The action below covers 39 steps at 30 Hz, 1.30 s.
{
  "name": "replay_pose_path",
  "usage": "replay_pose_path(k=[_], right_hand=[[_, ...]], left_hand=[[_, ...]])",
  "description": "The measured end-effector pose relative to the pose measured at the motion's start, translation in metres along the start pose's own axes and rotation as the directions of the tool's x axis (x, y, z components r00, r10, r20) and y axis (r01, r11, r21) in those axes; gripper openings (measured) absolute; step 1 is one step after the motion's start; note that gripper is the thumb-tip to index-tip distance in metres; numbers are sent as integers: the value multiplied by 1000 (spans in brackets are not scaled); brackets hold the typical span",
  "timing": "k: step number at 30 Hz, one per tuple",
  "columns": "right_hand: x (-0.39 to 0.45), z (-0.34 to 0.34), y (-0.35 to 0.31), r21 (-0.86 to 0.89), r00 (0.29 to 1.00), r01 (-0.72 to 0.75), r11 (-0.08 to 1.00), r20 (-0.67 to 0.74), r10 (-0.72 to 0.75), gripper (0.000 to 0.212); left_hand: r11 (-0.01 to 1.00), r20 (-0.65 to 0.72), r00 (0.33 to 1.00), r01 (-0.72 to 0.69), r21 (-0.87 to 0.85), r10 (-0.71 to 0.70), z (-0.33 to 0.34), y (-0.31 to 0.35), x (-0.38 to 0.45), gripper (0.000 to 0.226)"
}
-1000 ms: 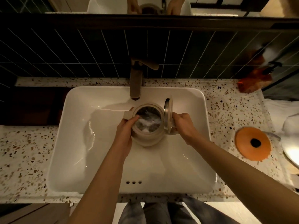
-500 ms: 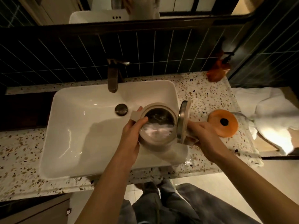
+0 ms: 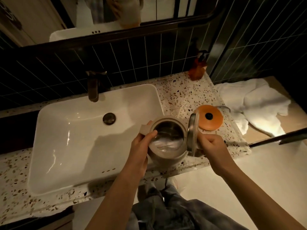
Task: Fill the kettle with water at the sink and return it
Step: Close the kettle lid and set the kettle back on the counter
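Note:
A beige kettle with its lid hinged open hangs above the sink's right rim and the counter. Water shows inside it. My left hand grips the kettle's left side, thumb over the rim by the spout. My right hand is closed on the handle behind the open lid. The round orange kettle base lies on the counter just right of the kettle. The white sink with its drain plug sits to the left, under the bronze tap.
The terrazzo counter surrounds the sink. An amber soap bottle stands at the back right corner. White towels lie on a lower surface to the right. Dark tiled wall and a mirror are behind. My legs show below.
Both hands carried the kettle from under the tap rightward, out over the sink's right edge toward the orange base. The view turned right too.

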State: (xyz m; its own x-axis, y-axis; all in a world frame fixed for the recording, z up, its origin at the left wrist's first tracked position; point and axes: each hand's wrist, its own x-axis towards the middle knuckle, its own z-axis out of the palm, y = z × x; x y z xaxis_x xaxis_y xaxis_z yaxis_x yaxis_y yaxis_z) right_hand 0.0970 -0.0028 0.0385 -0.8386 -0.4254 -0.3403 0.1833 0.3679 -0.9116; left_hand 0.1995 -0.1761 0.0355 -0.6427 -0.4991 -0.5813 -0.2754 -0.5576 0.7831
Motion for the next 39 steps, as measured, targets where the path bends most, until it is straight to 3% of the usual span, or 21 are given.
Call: replay_pose_path(k=[2,6,8,10,14,17,19,21,24,27,31,35,39], right_hand=[[-2,-4,1,-4,999,-38,999,4,38,93],[-1,-8,3,66,998,-60,996,24,58,64],[-2,-8,2,96,997,-74,993,45,70,68],[-1,-9,2,89,998,-56,994,19,55,71],[-1,-9,5,112,997,-69,991,-11,70,56],[0,-9,4,108,997,-69,992,-22,72,58],[2,-9,6,98,998,-62,993,-19,64,60],[1,-9,3,45,999,-37,998,-10,37,67],[2,-10,4,8,1000,-28,1000,12,28,77],[2,-9,4,67,1000,4,998,31,-6,72],[1,-7,3,153,999,-12,988,44,6,57],[1,-6,0,141,999,-51,989,-3,52,50],[4,-7,5,107,997,-72,992,-34,76,48]], left_hand=[[999,0,1000,-15,36,15,7,0,-2,35],[995,-5,999,-43,95,43,14,2,-1,24],[990,-17,998,-57,128,60,15,1,0,23],[986,-24,997,-67,154,71,15,0,0,31],[969,-28,993,-107,221,116,10,5,-4,52],[853,1,942,-305,424,337,13,20,-18,55],[742,101,881,-446,501,462,22,32,-30,51],[632,231,828,-543,553,511,37,40,-43,42],[452,368,766,-619,643,527,58,44,-56,47],[543,430,763,-646,536,484,70,44,-62,53],[396,489,687,-718,573,538,74,36,-59,55],[343,438,667,-713,612,604,61,32,-55,53],[189,438,629,-684,705,641,32,27,-38,50]])
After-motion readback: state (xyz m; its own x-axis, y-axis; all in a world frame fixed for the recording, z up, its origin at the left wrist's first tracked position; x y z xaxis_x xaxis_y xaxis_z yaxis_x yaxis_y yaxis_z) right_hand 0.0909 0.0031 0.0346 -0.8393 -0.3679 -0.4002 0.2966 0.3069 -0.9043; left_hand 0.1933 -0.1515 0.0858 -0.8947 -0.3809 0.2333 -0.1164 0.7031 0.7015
